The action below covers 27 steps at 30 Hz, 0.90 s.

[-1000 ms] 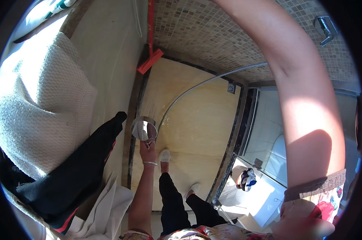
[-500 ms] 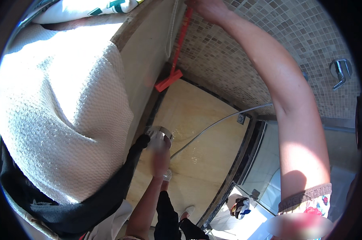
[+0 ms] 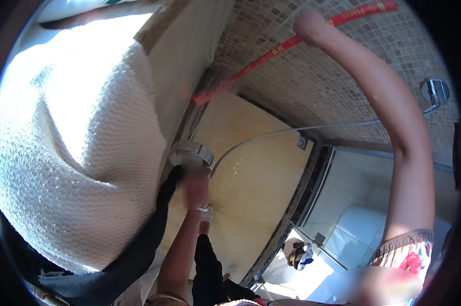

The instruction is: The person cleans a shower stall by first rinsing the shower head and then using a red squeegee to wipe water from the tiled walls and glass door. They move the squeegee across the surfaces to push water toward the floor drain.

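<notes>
My left hand [image 3: 195, 189], fingers closed, grips a round chrome shower head [image 3: 192, 149] above the wet shower floor. A thin shower hose [image 3: 291, 128] curves from it toward the wall, passing behind my right forearm. My right hand [image 3: 312, 28], raised near the tiled wall, is wrapped round the handle of a long red floor brush [image 3: 261, 60]. The handle slants across the wall, with its free end up at the right. Its crosswise head [image 3: 207, 96] is at the floor's far left corner, smeared by motion, so its bristles or blade cannot be made out.
A white textured towel [image 3: 113, 204] and black cloth [image 3: 113, 275] hang at the left. Mosaic tiles [image 3: 352, 86] cover the far wall, with a chrome tap lever [image 3: 434, 97]. A drain [image 3: 302, 141] lies in the yellowish floor [image 3: 261, 173]. A dark threshold borders the floor at right.
My right hand has moved right and down; the brush handle has swung from near upright to a long slant. The brush head shifted slightly left and up. My left hand and shower head moved slightly left and up.
</notes>
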Available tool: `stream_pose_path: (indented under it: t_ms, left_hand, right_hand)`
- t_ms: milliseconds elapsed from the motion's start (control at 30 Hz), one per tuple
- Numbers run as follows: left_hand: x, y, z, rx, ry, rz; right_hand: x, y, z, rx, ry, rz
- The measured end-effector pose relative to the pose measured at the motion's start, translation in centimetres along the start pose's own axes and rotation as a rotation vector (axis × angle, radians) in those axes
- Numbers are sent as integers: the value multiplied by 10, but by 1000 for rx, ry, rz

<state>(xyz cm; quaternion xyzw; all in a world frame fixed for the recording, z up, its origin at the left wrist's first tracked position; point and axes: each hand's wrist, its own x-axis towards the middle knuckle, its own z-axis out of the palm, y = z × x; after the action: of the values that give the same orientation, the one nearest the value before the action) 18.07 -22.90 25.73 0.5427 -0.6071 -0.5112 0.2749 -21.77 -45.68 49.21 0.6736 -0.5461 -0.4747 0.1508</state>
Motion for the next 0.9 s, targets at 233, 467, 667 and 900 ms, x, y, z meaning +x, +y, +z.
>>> stream_pose_path:
  t_ms: [233,467,667,900]
  left_hand:
    - [-16,-44,14,50,-39,-95]
    - [-20,-100,-3,169,-179,11]
    - [-32,-57,33,-126,-252,44]
    - [-87,3,118,-396,-512,44]
  right_hand:
    - [-270,-63,85,601,40,295]
    - [-513,-241,77,1346,-519,851]
    - [-673,-456,-13,1824,-568,1306]
    - [-688,-566,-32,2386,-823,1860]
